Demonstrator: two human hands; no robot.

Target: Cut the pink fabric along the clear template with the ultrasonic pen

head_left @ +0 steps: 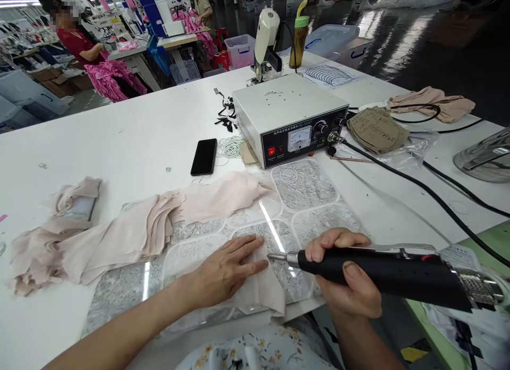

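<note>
My left hand (pixel 231 266) lies flat, fingers stretched out, on a pale pink piece of fabric (pixel 271 290) near the table's front edge. Wrapped around the black body of a handheld ultrasonic welder (pixel 382 272) is my right hand (pixel 348 277). The welder's metal tip points left, close to the fabric's edge beside my left fingertips; whether it touches the cloth I cannot tell. Under the fabric is a glossy grey marble-patterned mat (pixel 314 181). Beyond my left hand, a layered stack of pink fabric pieces (pixel 131 234) stretches leftward, and another pink piece (pixel 223 195) lies farther back.
A welder control box (pixel 295 120) stands behind the mat, its black cable (pixel 430 187) running right. A phone (pixel 204 156) and elastic loops (pixel 230 147) lie left of it. Brown fabric pieces (pixel 376 130), a glass jar (pixel 486 155) and a bottle (pixel 299 41) are also around. A co-worker (pixel 77 38) is beyond the table.
</note>
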